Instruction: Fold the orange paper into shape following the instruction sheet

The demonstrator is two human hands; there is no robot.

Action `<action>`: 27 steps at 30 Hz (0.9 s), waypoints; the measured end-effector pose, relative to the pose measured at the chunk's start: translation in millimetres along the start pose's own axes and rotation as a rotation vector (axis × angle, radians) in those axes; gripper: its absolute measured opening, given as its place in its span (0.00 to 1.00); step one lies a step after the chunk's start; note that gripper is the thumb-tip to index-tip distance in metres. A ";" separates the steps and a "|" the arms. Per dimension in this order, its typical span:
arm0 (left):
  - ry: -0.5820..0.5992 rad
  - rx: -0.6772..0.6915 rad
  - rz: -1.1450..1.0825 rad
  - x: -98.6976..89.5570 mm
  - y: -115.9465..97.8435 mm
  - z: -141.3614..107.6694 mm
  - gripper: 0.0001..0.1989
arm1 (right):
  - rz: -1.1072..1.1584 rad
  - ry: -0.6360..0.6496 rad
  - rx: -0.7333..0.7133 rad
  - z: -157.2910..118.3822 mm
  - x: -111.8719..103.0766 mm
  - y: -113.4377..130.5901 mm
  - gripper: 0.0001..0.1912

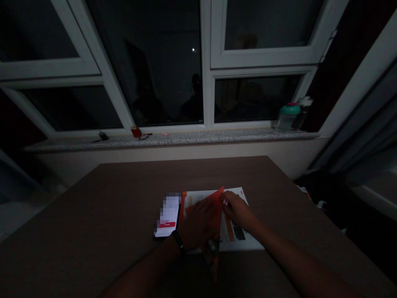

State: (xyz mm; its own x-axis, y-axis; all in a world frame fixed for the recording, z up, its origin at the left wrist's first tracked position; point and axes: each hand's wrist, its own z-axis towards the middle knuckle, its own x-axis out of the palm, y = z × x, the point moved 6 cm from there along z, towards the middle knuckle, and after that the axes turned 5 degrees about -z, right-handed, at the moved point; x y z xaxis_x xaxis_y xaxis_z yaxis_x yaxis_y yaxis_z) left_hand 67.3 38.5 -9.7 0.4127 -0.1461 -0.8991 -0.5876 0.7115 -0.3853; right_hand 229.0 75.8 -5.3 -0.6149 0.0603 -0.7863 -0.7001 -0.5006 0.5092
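A folded orange sheet of paper (219, 203) lies slanted over a white and orange printed page (252, 245), its lower printed tip pointing toward me. My left hand (198, 223), with a dark band on the wrist, rests flat on the orange paper with fingers stretched out. At the paper's right edge, my right hand (237, 209) has its thumb and fingers closed in a pinch on it. Just left of my left hand is a lit phone (169, 213), its screen partly blurred. Part of the orange paper is hidden under my left hand.
The brown table (93, 207) stands against a wall below a dark window. On the speckled sill (198, 137) are a small red jar (135, 132), a small dark object (102, 135) and a bottle with a teal lid (288, 118). Light is dim.
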 end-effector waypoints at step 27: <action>0.015 -0.008 0.010 -7.4 -9.6 3.3 0.26 | -0.027 0.073 -0.016 2.1 6.7 1.7 0.06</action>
State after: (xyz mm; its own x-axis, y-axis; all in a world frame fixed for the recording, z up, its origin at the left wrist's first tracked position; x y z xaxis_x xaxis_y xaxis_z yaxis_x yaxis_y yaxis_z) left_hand 72.2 35.0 1.4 0.3961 -0.1494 -0.9060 -0.5971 0.7077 -0.3777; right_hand 222.9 77.2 -8.9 -0.5675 0.0108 -0.8233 -0.7097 -0.5135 0.4824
